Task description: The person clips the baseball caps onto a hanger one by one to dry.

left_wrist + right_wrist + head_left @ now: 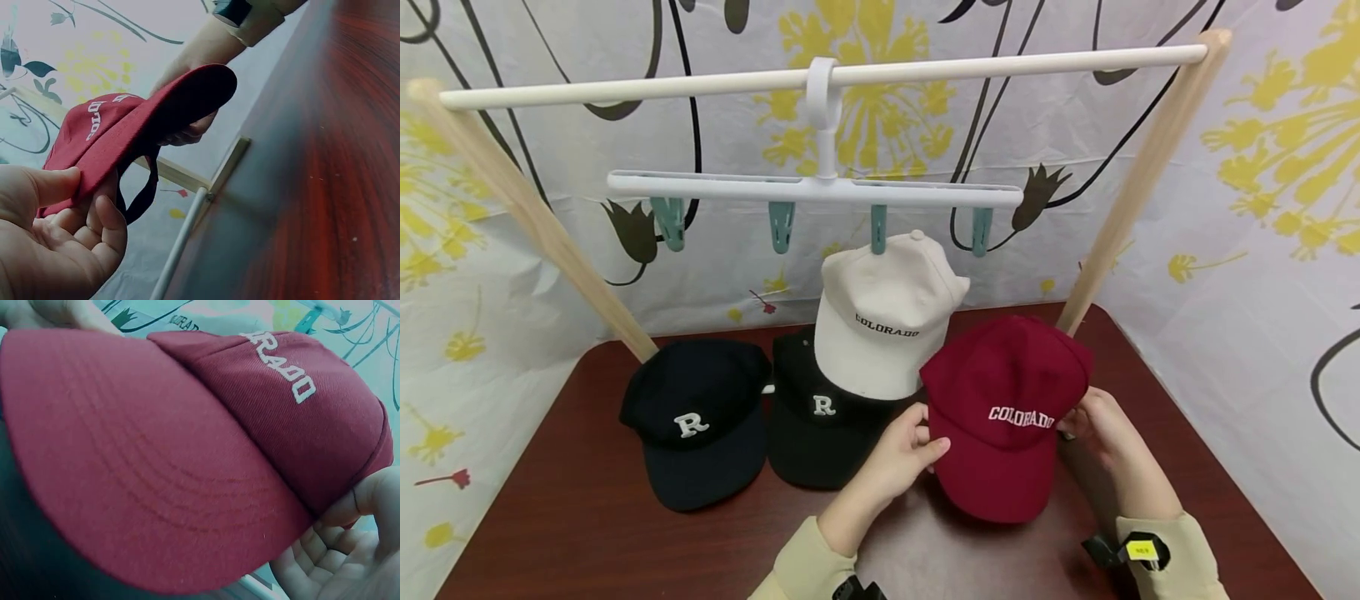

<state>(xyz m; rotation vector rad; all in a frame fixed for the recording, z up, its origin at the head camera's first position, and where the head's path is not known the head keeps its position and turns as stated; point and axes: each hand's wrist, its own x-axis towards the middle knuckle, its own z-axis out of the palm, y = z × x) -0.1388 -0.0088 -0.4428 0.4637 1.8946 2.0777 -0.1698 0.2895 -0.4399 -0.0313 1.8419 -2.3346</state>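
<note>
A red baseball cap (992, 467) with white COLORADO lettering is held above the table between both hands. My left hand (898, 458) pinches the left edge of its brim, thumb on top and fingers beneath, as the left wrist view also shows. On the opposite side, my right hand (350, 550) grips the cap where brim and crown meet; its fingertips are partly hidden behind the cap. Left of it, a white cap (887, 333) with dark COLORADO lettering leans on a black cap (820, 450) marked R. Farther left lies a navy cap (707, 458), also marked R.
Above the caps, a white hanger (722, 187) with several teal clips (782, 227) hangs from a white rod (1015, 67). Slanting wooden posts (542, 225) hold the rod at both ends. The dark red tabletop (572, 533) meets a flower-patterned sheet (1262, 275) behind.
</note>
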